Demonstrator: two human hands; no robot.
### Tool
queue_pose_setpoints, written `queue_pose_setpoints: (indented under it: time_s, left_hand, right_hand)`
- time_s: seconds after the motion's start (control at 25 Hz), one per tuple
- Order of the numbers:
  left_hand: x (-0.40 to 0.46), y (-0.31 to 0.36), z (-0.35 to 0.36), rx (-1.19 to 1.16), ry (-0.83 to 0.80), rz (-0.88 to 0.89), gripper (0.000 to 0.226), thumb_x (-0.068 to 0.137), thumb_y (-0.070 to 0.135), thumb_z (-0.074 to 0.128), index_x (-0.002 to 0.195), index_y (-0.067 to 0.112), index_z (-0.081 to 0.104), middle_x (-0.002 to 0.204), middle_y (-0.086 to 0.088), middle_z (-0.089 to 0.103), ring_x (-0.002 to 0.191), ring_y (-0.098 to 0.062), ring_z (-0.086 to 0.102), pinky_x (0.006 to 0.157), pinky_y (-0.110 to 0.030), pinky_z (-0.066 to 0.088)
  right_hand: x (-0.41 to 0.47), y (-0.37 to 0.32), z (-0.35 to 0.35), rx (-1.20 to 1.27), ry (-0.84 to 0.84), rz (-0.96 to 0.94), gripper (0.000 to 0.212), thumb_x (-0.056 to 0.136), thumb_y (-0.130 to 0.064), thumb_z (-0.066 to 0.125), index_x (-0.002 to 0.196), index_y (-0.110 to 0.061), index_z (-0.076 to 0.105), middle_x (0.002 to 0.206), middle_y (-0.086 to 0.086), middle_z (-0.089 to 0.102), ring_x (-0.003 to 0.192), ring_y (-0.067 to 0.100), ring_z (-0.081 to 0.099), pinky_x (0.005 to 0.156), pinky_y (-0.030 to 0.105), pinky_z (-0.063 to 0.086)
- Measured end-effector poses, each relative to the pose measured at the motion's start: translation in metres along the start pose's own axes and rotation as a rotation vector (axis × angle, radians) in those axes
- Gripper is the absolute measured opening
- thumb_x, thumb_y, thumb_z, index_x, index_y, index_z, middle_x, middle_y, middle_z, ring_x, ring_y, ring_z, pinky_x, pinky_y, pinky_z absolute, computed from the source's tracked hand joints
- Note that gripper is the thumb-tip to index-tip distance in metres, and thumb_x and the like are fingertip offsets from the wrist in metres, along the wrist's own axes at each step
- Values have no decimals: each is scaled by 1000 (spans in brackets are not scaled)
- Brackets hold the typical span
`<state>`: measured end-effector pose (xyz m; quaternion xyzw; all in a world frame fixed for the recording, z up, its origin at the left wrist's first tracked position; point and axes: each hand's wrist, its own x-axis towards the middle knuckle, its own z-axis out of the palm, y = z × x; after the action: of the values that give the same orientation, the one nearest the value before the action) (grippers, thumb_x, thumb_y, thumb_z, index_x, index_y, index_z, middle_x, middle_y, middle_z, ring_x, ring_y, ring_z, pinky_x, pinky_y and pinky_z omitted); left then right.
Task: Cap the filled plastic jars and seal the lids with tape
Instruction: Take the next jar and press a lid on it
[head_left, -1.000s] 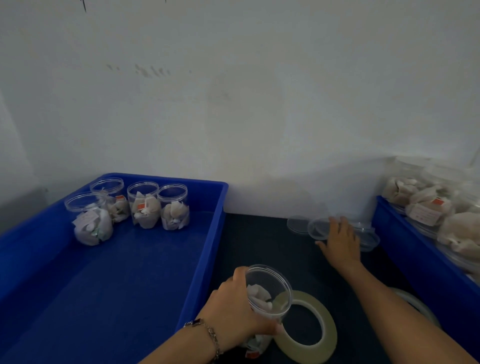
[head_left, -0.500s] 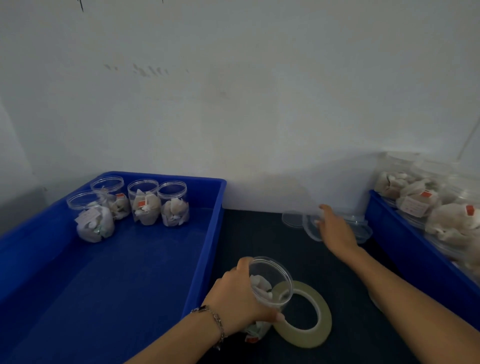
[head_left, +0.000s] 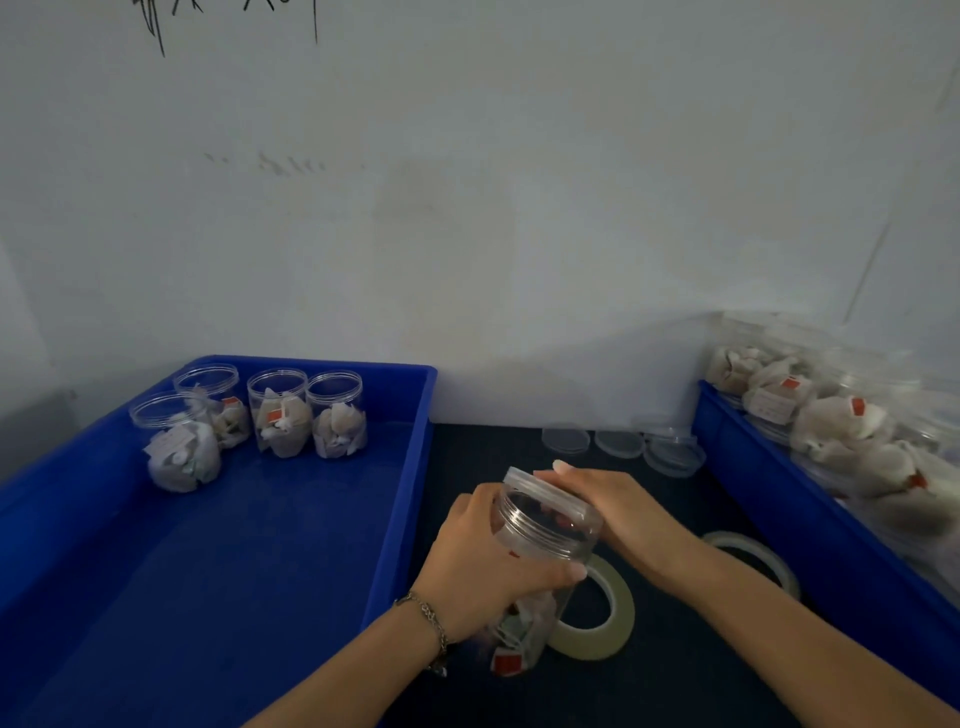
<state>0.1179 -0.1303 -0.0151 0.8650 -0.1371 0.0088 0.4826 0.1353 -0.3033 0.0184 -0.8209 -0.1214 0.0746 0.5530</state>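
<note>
My left hand (head_left: 488, 556) grips a clear plastic jar (head_left: 540, 545) filled with paper-wrapped packets, tilted toward the right above the dark mat. My right hand (head_left: 608, 509) holds a clear lid (head_left: 550, 491) against the jar's threaded mouth; the lid sits partly on, at an angle. A roll of clear tape (head_left: 597, 618) lies flat on the mat just under and right of the jar. A second tape roll (head_left: 753, 558) lies behind my right forearm.
A blue bin (head_left: 400, 467) on the left holds several capped filled jars (head_left: 280, 415) at its far end. Three loose clear lids (head_left: 618, 441) lie by the wall. A blue bin (head_left: 769, 483) at right is piled with filled jars (head_left: 831, 421).
My right hand came back from the loose lids by the wall with one lid and set it on the jar's mouth. My left hand lifted and tilted the jar.
</note>
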Motion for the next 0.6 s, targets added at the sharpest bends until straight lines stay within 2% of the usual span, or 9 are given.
queue_pose_setpoints:
  time_s: [0.08, 0.16, 0.24, 0.36, 0.48, 0.6]
  left_hand:
    - [-3, 3, 1, -31, 1, -1, 85, 40, 72, 70, 114, 41, 44, 113, 16, 50, 103, -4, 53, 90, -26, 50]
    - [-6, 6, -1, -105, -6, 1, 77, 45, 66, 74, 111, 41, 45, 107, 16, 57, 98, -1, 57, 83, -20, 50]
    - [-9, 8, -4, -153, -24, -8, 75, 48, 63, 76, 113, 39, 46, 102, 17, 60, 93, 2, 60, 77, -15, 50]
    - [-13, 13, -9, -159, -24, 22, 67, 50, 61, 77, 108, 43, 48, 102, 16, 63, 94, 1, 61, 82, -20, 52]
    - [-15, 16, -18, -244, -105, 67, 58, 54, 55, 79, 105, 39, 56, 102, 13, 67, 94, -2, 64, 85, -26, 54]
    - [-13, 13, -23, -507, -351, 47, 59, 61, 48, 76, 112, 21, 62, 108, 0, 70, 99, -16, 67, 86, -30, 53]
  right_hand:
    - [-7, -7, 2, -142, -4, -64, 50, 74, -70, 48, 107, -39, 67, 102, -18, 70, 90, -8, 64, 73, 8, 49]
    - [-10, -8, 0, -280, -14, -131, 71, 66, -75, 49, 125, -37, 56, 118, -18, 63, 97, -15, 58, 80, 6, 46]
    - [-13, -8, -2, -266, -46, -167, 66, 67, -76, 52, 126, -47, 50, 126, -16, 59, 108, -9, 56, 91, 14, 47]
    - [-16, -14, -7, -228, -106, -226, 50, 69, -76, 56, 117, -60, 51, 124, -20, 60, 113, -2, 57, 92, 22, 50]
    - [-19, -18, -11, -198, -157, -265, 59, 66, -77, 60, 119, -52, 55, 125, -19, 61, 113, 3, 59, 91, 24, 50]
    - [-23, -20, -13, -117, -165, -314, 69, 65, -78, 61, 120, -38, 60, 122, -16, 64, 112, 7, 61, 88, 22, 50]
